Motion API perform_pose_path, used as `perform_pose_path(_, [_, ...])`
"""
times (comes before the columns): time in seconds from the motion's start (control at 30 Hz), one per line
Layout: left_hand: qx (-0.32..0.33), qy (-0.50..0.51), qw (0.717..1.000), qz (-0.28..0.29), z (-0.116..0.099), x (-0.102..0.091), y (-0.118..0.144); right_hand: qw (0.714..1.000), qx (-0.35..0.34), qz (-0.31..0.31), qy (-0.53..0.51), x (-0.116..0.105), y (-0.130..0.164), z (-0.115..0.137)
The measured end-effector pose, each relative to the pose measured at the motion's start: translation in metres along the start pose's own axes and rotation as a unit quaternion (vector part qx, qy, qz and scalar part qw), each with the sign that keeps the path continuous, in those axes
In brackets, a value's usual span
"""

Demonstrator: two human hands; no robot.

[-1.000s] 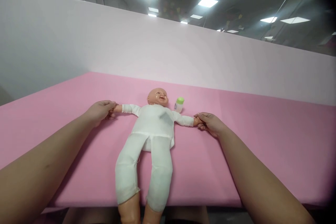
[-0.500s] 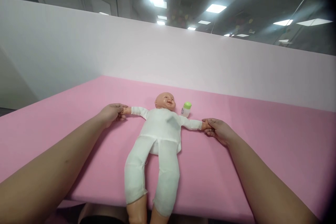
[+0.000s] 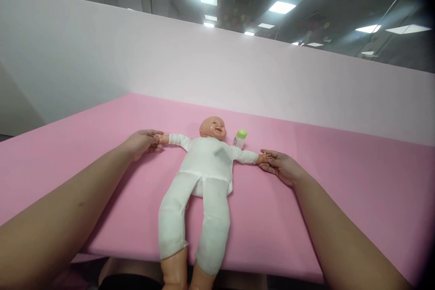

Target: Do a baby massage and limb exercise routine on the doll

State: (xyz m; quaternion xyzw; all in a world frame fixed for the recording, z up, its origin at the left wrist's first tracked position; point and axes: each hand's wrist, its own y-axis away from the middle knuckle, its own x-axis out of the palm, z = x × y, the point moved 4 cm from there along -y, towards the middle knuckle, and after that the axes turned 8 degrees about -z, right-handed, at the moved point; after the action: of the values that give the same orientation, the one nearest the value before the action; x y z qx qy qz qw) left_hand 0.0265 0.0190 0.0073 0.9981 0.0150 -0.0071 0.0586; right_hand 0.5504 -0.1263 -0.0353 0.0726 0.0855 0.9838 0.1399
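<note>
A baby doll (image 3: pixel 210 156) in a white cloth suit lies on its back on the pink padded table (image 3: pixel 272 222), both arms stretched out sideways. On the left, my left hand (image 3: pixel 144 142) is closed round one of the doll's hands. My right hand (image 3: pixel 280 166) holds the doll's other hand (image 3: pixel 265 157) more loosely, thumb above and fingers below, so that the small plastic fingers show between them. The doll's bare lower legs hang over the table's near edge, and its feet are cut off by the frame.
A small bottle with a green cap (image 3: pixel 240 138) lies tilted beside the doll's head and shoulder. Behind the table runs a pale low wall (image 3: pixel 210 63). My legs show below the near edge.
My right hand has loosened its hold, its thumb lifting so that more of the doll's hand shows. My left hand keeps its grip. The view has shifted slightly.
</note>
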Motion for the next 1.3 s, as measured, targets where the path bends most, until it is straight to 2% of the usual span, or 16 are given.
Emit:
perform_pose_path(0.2, [0.024,-0.017,0.999,0.035,0.005,-0.003,-0.007,1.000,-0.008,0.017,0.001,0.001,0.001,0.001])
perform_pose_path(0.43, [0.054,-0.044,0.998,0.014,0.005,-0.003,-0.007,1.000,-0.014,0.022,0.014,0.005,-0.001,0.001])
perform_pose_path(0.6, [0.060,-0.072,0.996,-0.003,0.003,-0.002,-0.005,0.997,-0.042,0.030,0.050,0.008,-0.001,0.003])
perform_pose_path(0.77, [0.065,-0.083,0.994,-0.034,0.004,-0.004,-0.006,0.993,-0.061,-0.009,0.099,0.011,0.000,0.005])
perform_pose_path(0.93, [0.056,-0.065,0.995,-0.042,0.006,-0.003,-0.009,0.992,-0.067,-0.028,0.100,0.014,0.002,0.006])
perform_pose_path(1.3, [0.025,-0.057,0.996,-0.059,0.006,-0.002,-0.014,0.992,-0.030,-0.076,0.101,0.011,0.003,0.007])
